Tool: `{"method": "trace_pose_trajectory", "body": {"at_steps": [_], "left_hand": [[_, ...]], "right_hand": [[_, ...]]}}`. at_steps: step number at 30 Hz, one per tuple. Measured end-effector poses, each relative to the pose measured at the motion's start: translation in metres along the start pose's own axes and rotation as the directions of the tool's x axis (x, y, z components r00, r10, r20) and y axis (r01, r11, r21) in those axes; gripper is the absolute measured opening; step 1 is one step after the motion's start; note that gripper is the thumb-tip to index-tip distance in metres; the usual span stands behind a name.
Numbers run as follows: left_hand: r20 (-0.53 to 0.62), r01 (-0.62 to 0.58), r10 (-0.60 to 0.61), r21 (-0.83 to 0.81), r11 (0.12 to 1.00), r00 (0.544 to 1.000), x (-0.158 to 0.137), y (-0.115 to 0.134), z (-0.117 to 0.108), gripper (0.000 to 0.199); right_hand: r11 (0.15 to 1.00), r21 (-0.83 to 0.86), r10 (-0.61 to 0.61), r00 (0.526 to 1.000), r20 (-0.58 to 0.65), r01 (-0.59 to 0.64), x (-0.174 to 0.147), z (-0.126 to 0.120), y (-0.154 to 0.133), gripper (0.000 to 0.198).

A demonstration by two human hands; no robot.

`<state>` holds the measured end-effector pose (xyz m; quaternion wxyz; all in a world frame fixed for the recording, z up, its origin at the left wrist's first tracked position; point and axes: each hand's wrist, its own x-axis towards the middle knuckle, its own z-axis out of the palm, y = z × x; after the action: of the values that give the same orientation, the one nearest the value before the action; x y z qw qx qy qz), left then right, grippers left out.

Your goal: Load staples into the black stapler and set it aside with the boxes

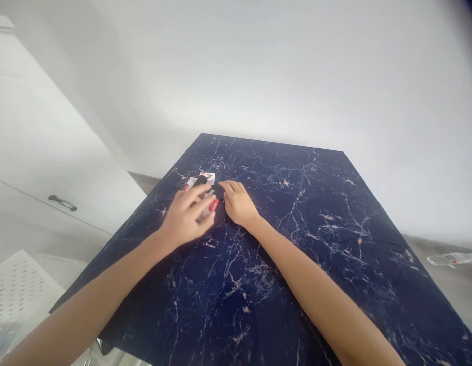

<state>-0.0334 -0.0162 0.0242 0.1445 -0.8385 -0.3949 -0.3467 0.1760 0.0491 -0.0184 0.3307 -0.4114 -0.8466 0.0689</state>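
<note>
My left hand (188,214) hovers, slightly blurred, over a cluster of small things on the dark blue marbled table (296,244). Its fingers are spread. Just under them shows a small red piece (214,205), whose kind I cannot make out; whether the fingers touch it is unclear. Beyond the fingertips lie a small white box with red print (208,178), a black object (200,181) partly hidden by the hand, and another white and red box (190,183). My right hand (239,204) rests on the tabletop to their right, fingers extended leftward, apparently holding nothing.
A white wall (277,76) rises behind the table. On the left stands a white cabinet with a dark handle (62,203), and below it a white perforated container (20,284). A clear plastic bottle (452,260) lies beyond the table's right edge.
</note>
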Motion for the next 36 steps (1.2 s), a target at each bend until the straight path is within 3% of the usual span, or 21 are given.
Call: {"method": "trace_pose_trajectory", "body": {"at_steps": [2,4,8,12,16,19,23,29,36], "left_hand": [[0.147,-0.079,0.071,0.045,0.996,0.987,-0.004,0.01,0.013,0.03],[0.212,-0.053,0.028,0.116,0.992,0.977,-0.005,0.006,0.023,0.029],[0.205,0.06,-0.099,0.189,0.98,0.974,-0.005,-0.016,0.031,0.032],[0.164,0.059,-0.093,0.199,0.978,0.982,-0.002,-0.017,0.028,0.031],[0.146,-0.02,0.012,0.053,0.998,0.989,0.002,0.015,0.027,0.03],[0.202,-0.018,0.043,-0.124,0.992,0.979,0.008,0.045,0.033,0.034],[0.282,0.02,0.07,-0.306,0.952,0.957,0.018,0.071,0.054,0.044],[0.411,-0.02,0.142,-0.287,0.958,0.9,0.022,0.074,0.08,0.049],[0.413,-0.025,0.144,-0.28,0.96,0.899,0.019,0.07,0.081,0.048]], "right_hand": [[0.999,0.022,0.045,0.998,-0.051,-0.044,0.001,-0.001,0.003,0.045],[0.995,0.039,0.099,0.992,-0.082,-0.096,0.002,0.0,0.006,0.044],[0.991,0.047,0.128,0.988,-0.092,-0.124,0.003,0.006,0.011,0.042],[0.995,0.037,0.1,0.99,-0.098,-0.097,0.001,0.008,0.01,0.043],[0.996,0.073,0.069,0.984,-0.163,-0.058,-0.012,-0.004,0.002,0.045],[0.995,0.095,0.018,0.985,-0.17,-0.001,-0.033,-0.021,-0.004,0.059],[0.996,0.041,0.086,0.984,-0.153,-0.08,-0.063,-0.04,-0.008,0.067],[0.982,-0.134,0.142,0.989,0.035,-0.136,-0.081,-0.047,-0.009,0.054],[0.98,-0.132,0.158,0.984,0.081,-0.147,-0.078,-0.046,-0.005,0.054]]}}
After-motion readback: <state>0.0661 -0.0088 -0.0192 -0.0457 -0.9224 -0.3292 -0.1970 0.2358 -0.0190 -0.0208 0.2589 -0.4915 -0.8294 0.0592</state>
